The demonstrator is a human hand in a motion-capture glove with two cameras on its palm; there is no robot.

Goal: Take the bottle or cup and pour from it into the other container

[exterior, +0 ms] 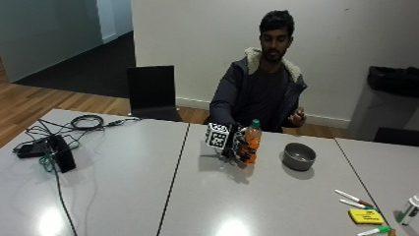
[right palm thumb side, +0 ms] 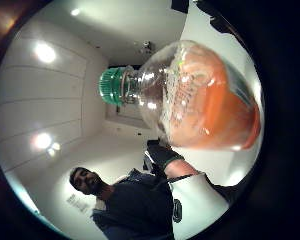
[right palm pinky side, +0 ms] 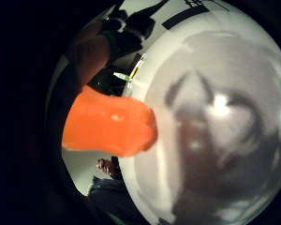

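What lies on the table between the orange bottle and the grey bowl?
Nothing: in the outside view, only bare table separates the bottle, gripped by the gloved right hand, from the bowl.

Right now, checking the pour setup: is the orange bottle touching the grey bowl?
Apart. The outside view shows bare table between the bottle and the bowl.

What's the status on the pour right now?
Right hand grips the orange bottle, upright, green cap on. Grey bowl stands apart beside it. Nothing between them.
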